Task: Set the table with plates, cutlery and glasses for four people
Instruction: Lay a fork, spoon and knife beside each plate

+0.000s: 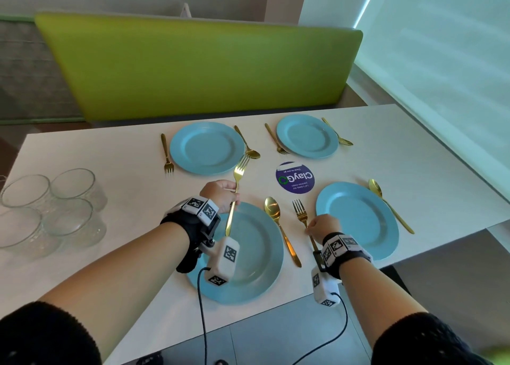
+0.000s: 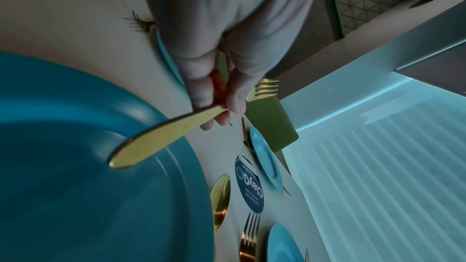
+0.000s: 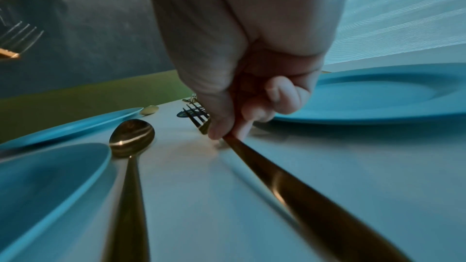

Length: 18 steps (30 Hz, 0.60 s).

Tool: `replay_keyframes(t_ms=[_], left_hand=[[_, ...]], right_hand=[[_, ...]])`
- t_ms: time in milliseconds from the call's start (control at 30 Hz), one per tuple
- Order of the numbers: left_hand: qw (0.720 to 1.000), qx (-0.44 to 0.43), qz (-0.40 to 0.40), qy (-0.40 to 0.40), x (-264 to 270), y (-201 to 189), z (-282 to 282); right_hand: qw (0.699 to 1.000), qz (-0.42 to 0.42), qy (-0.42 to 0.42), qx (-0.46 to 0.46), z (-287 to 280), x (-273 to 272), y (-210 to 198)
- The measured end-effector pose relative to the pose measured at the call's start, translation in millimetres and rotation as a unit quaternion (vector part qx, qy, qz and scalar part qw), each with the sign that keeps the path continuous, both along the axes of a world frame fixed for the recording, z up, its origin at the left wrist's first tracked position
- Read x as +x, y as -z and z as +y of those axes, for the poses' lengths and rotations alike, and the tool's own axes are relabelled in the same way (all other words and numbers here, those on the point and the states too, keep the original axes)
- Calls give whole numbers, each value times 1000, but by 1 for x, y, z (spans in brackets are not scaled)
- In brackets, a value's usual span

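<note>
While left hand [image 1: 220, 193] fingers pinch raised fork [image 1: 236, 191], right hand [image 1: 323, 226] pinches fork on table [image 1: 300, 213]; four glasses [image 1: 52, 207] clustered left.

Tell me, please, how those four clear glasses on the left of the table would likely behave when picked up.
The glasses look like thin clear glass, so probably fragile and somewhat slippery. They look short and wide, so unlikely to tip. Standing packed together, they may clink when one is lifted.
</note>
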<state>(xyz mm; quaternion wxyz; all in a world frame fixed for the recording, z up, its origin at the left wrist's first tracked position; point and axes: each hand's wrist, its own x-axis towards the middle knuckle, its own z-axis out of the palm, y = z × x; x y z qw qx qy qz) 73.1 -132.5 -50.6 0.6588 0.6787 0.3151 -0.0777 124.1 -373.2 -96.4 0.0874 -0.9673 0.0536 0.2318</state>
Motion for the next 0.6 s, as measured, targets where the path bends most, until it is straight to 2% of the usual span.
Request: replay_keyframes(t_ms=[333,600], left_hand=[[1000,-7,-3,-14,-1,9,-2],[1000,-3,-4,-16,2,11,-6]], right_hand=[[996,-49,77,10,-1,10,12],[993,-70,92,5,-11,19,14]])
